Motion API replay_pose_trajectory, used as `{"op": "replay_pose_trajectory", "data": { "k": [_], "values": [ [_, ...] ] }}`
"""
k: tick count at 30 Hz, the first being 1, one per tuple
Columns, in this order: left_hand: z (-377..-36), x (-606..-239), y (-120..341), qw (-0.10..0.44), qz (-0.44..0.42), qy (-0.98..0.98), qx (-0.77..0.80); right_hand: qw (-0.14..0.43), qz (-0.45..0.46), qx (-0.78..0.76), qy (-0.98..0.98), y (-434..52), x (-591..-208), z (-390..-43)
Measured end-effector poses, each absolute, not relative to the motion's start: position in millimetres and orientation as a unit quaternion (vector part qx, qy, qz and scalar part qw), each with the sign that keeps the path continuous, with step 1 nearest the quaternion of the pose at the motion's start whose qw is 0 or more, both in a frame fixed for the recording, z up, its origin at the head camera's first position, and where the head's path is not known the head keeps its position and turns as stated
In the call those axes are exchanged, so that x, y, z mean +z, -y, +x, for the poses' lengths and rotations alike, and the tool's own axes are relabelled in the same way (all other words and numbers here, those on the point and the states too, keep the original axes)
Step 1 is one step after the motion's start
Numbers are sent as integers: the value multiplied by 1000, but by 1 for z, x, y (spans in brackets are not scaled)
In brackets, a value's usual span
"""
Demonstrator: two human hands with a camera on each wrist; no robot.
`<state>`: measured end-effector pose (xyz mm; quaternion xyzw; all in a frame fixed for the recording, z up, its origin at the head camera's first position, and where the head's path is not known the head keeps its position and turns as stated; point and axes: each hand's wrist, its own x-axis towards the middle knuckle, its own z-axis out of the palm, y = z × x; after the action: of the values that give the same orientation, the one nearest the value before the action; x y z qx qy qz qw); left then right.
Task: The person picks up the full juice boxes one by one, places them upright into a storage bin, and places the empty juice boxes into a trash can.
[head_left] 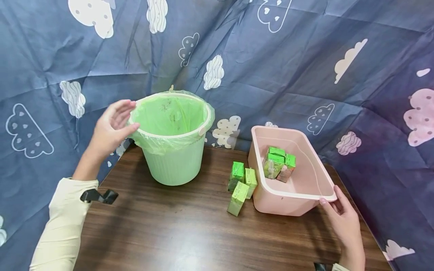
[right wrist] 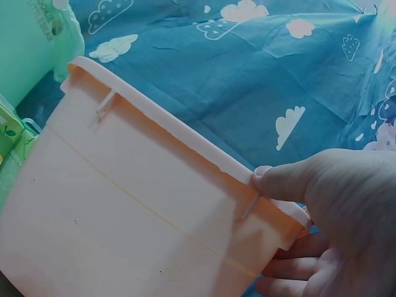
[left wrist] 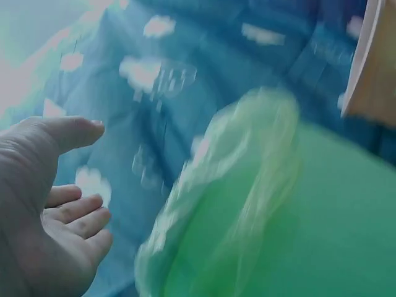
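Observation:
A green bucket (head_left: 173, 165) lined with a thin green bag (head_left: 159, 141) stands at the back left of the wooden table (head_left: 162, 229). My left hand (head_left: 123, 116) is open beside the bucket's left rim, thumb at the bag's edge. The left wrist view is blurred and shows the open palm (left wrist: 62, 210) next to the bag (left wrist: 235, 204). My right hand (head_left: 333, 205) pinches the near right corner of a pink tub (head_left: 288, 205), thumb on the rim (right wrist: 179, 133) and fingers (right wrist: 291, 269) beneath. Three green cartons (head_left: 278, 162) lie inside the tub.
Three more green cartons (head_left: 242, 182) stand or lie on the table just left of the tub. A blue cloth with cloud prints (head_left: 271, 67) hangs behind and around the table. The bucket and tub stand apart, with bare tabletop in front of them.

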<state>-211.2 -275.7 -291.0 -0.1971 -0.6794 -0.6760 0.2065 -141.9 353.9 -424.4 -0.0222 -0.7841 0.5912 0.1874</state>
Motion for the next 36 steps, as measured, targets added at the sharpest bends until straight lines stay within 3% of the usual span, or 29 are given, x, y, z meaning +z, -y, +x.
{"op": "replay_pose_trajectory", "data": {
  "k": [3, 7, 14, 21, 29, 36],
  "values": [
    [-227, -296, 298, 228, -137, 716, -646, 186, -26, 595, 782, -354, -425, -142],
    [-249, -308, 319, 219, -72, 776, -587, 184, -34, 593, 783, -354, -428, -143],
    [-268, -329, 322, 131, -59, 791, -595, 180, -44, 587, 788, -354, -428, -143],
    [-274, -337, 312, 53, -74, 698, -711, 185, -47, 592, 783, -354, -426, -142],
    [-269, -336, 309, 55, -73, 681, -726, 182, -47, 594, 782, -353, -424, -141],
    [-270, -334, 308, 63, -81, 664, -740, 216, -160, 529, 805, -339, -415, -119]
  ]
}}
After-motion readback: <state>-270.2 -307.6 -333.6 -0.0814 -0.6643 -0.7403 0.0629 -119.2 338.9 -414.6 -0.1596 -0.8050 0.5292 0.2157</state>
